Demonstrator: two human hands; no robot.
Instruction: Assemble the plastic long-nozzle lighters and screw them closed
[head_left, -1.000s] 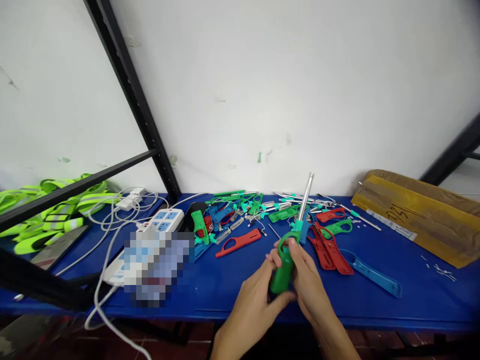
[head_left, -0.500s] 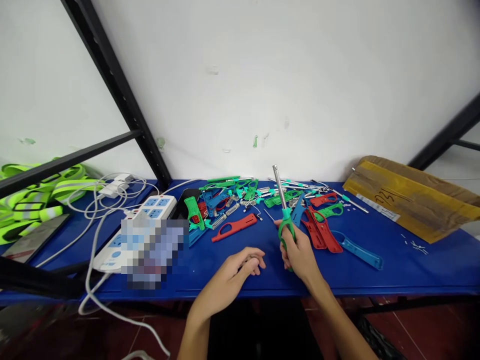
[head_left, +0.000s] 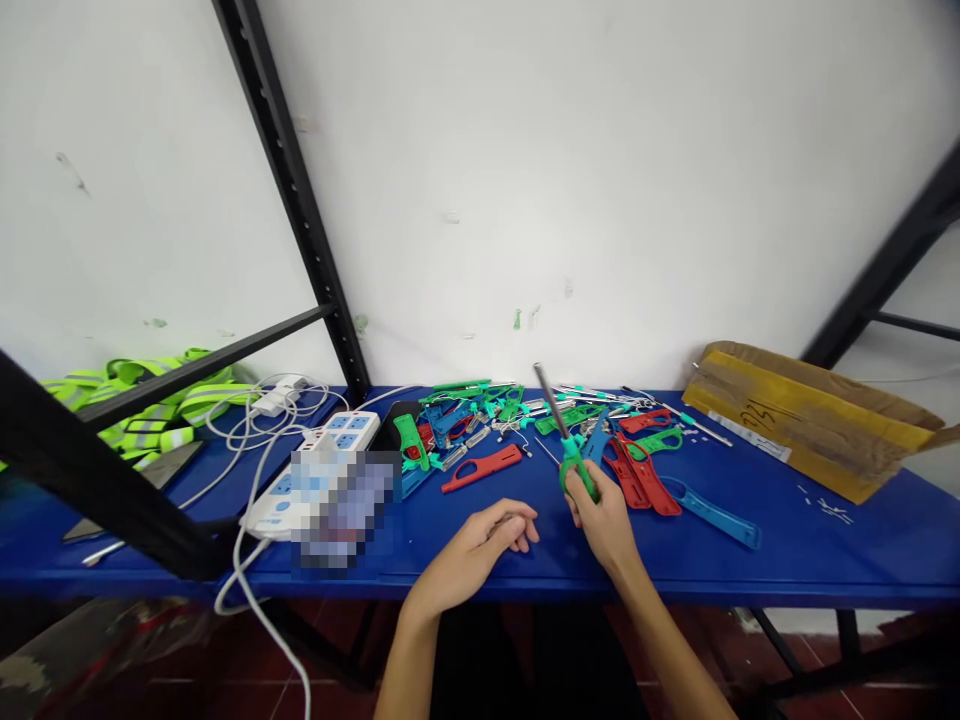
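Head view, looking forward and down at a blue table (head_left: pixel 810 565). Right hand (head_left: pixel 606 510): fingers and thumb clamped around the grip of a long-necked green plastic lighter (head_left: pixel 568 442) with a turquoise collar and a slender, dark-silver metal tube. The lighter's long axis slants from the palm forward and to the left, the tube's tip pointing away from the person. Left hand (head_left: pixel 486 538): fingers curled loosely together, thumb laid along them; whether the palm hides anything cannot be told. Principal relation: from the left fingertips, the lighter lies to the right and farther forward, with a gap between; the right hand alone touches it. A flat red plastic shell with a finger ring (head_left: pixel 487 466) lies ahead of the left hand, near but not touching; two overlapping red plastic shells (head_left: pixel 655 482) lie just right of the right hand.
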